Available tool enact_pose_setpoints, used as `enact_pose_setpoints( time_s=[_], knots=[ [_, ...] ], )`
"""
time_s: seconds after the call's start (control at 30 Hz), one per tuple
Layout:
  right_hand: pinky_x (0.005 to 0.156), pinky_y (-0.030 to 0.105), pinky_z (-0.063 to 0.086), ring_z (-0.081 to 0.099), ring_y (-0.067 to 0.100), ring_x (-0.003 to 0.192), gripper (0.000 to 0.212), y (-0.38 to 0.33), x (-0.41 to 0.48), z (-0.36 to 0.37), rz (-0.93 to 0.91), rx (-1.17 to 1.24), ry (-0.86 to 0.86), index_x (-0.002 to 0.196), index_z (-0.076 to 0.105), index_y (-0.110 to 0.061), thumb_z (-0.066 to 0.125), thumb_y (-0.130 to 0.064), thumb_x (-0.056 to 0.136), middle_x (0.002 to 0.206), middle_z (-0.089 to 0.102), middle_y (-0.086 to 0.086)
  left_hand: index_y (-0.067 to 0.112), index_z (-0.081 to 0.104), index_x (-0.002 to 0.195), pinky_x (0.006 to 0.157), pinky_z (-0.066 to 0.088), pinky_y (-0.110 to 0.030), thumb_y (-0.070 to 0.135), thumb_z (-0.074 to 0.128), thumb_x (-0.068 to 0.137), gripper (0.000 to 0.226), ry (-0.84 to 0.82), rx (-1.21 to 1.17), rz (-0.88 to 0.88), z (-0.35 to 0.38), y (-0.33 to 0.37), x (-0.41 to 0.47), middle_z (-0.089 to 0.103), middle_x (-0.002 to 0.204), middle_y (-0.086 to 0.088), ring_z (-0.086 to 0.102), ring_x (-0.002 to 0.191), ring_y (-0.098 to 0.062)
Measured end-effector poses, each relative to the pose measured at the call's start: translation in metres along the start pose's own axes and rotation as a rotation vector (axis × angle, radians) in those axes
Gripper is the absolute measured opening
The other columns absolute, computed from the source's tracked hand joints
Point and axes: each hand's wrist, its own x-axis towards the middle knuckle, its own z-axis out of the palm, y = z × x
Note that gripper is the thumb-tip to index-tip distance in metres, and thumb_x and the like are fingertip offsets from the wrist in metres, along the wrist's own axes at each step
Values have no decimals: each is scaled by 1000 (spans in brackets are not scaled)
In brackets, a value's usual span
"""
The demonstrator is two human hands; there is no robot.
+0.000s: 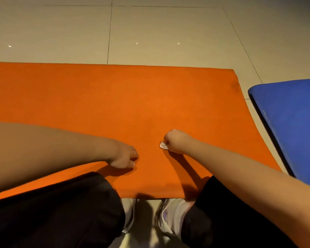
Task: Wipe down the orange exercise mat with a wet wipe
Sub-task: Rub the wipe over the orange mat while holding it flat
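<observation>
Orange exercise mat [150, 97] lies flat on the tiled floor [150, 33]; right hand [175, 142] is clenched round a bunched wet wipe [163, 145], pressing it onto the mat's near middle, probably for firm scrubbing; left hand [125, 158] rests just beside, likely bracing the mat; whether its fingers are curled I cannot tell; blue mat [290, 122] lies rightward.

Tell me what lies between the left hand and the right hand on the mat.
Only bare orange mat, in the head view; the wet wipe pokes from the right hand toward the left hand.
</observation>
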Motion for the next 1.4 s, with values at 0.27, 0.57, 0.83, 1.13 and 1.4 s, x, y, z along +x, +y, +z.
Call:
enact_pose_setpoints(
  time_s=[0.27, 0.57, 0.83, 1.13, 1.4],
  knots=[
    [70, 34, 40, 56, 35, 103, 22, -35, -30, 64, 239, 335, 381, 97, 69, -5, 50, -2, 85, 109, 58, 16, 13, 31, 149, 105, 38, -46, 42, 32, 105, 52, 202, -108, -208, 2, 46, 35, 25, 154, -8, 36, 138, -34],
    [68, 30, 38, 56, 32, 99, 20, -51, -66, 75, 341, 360, 441, 96, 69, -7, 50, -3, 89, 108, 55, 12, 17, 40, 139, 109, 28, -40, 32, 33, 104, 39, 752, -426, -274, 77, 67, 39, 34, 148, -5, 25, 141, -22],
    [75, 35, 46, 55, 29, 100, 21, -55, -98, 84, 360, 327, 474, 101, 66, -5, 48, -5, 91, 113, 56, 12, 32, 14, 155, 117, 3, -58, 40, 22, 106, 51, 667, -634, -334, 94, 73, 25, 1, 165, 3, -5, 151, -25],
    [74, 33, 44, 55, 29, 98, 23, -72, -111, 90, 277, 363, 433, 107, 66, -6, 49, -5, 91, 109, 55, 11, 29, 14, 156, 119, 4, -49, 41, 22, 106, 52, 638, -640, -254, 111, 67, 20, 3, 165, 6, -2, 151, -20],
    [81, 33, 49, 54, 25, 98, 23, -96, -112, 95, 231, 368, 441, 109, 66, -9, 50, -7, 93, 110, 56, 10, 27, 17, 156, 120, 2, -48, 34, 23, 107, 50, 625, -684, -278, 105, 71, 13, 4, 165, 5, -1, 151, -20]
  ],
)
